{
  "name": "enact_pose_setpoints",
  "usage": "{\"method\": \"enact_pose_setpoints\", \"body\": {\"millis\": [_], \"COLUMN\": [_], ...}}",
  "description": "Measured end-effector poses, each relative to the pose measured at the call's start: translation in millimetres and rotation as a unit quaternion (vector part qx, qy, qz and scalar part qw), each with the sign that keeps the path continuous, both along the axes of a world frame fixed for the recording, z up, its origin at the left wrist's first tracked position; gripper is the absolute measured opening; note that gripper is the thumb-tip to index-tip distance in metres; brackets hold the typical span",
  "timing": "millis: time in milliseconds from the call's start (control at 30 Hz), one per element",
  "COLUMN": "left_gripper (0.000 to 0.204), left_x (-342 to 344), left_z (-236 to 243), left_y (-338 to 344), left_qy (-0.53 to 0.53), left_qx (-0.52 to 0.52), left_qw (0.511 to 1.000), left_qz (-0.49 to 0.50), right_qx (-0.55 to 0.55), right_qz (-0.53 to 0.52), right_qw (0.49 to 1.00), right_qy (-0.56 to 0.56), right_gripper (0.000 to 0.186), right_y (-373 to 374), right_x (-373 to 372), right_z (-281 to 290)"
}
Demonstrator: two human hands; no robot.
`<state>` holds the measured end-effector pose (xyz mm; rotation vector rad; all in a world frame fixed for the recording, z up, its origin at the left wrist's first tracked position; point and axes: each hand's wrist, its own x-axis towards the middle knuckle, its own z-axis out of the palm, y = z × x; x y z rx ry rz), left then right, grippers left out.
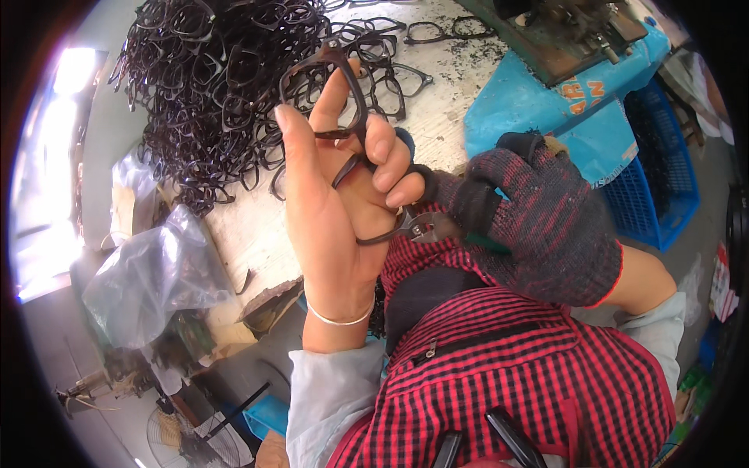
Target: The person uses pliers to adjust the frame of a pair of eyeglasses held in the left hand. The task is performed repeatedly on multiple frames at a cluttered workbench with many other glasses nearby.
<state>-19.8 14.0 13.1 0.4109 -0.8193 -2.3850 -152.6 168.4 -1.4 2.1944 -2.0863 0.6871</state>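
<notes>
The left hand point(335, 203) is raised palm-up and grasps a dark eyeglass frame point(343, 132), its fingers curled around the frame's lower rim and bridge while the upper rim stands above the fingertips. The frame is glossy, dark brown to black, without lenses, so the pile behind shows through its openings. The right hand point(538, 226) wears a dark knitted glove with red flecks and is clenched around small metal pliers point(425, 228), whose jaws meet the frame's lower edge just beside the left palm. A thin bracelet point(337, 318) circles the left wrist.

Behind the hands, a large heap of identical dark frames point(211, 86) lies loose on a pale, chipped worktable point(437, 109). To the right, a blue plastic crate point(663, 195) stands below a blue covering point(538, 101); its contents are dark and hard to make out. A crumpled clear plastic bag point(152, 281) sits at the left, its contents unclear. The machine point(562, 31) at the top edge is cut off, and most of the pliers' handles are hidden inside the glove.
</notes>
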Motion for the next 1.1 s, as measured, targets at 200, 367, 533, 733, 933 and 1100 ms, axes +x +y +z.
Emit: {"method": "enact_pose_setpoints", "body": {"millis": [200,367,533,733,933,1100], "left_gripper": [0.060,0.061,0.064,0.065,0.068,0.072], "left_x": [-2.7,0.6,6.1,3.7,8.6,13.7], "left_z": [5.7,0.1,-0.7,5.4,6.0,12.7], "left_y": [8.3,3.1,-4.0,2.5,3.1,6.3], "left_qy": [-0.003,0.018,0.036,0.004,0.027,0.042], "left_qx": [-0.010,0.028,0.017,-0.024,-0.022,-0.082], "left_qw": [1.000,0.999,0.999,1.000,0.999,0.995], "left_qz": [0.029,-0.001,-0.011,-0.005,-0.015,0.022], "right_qx": [0.018,0.031,0.014,-0.016,-0.073,-0.096], "right_qz": [-0.001,0.083,0.030,-0.007,-0.017,-0.025], "right_qw": [0.996,0.953,0.984,0.999,0.989,0.995], "right_qy": [0.083,-0.289,-0.175,0.051,0.126,-0.003], "right_gripper": [0.044,0.050,0.045,0.045,0.044,0.042], "right_y": [-0.3,0.2,-1.6,-1.7,-4.1,-6.5], "right_x": [1.5,-8.1,3.2,2.8,2.0,4.8], "right_z": [-5.1,-24.4,-16.1,-4.4,-13.3,-8.7]}}
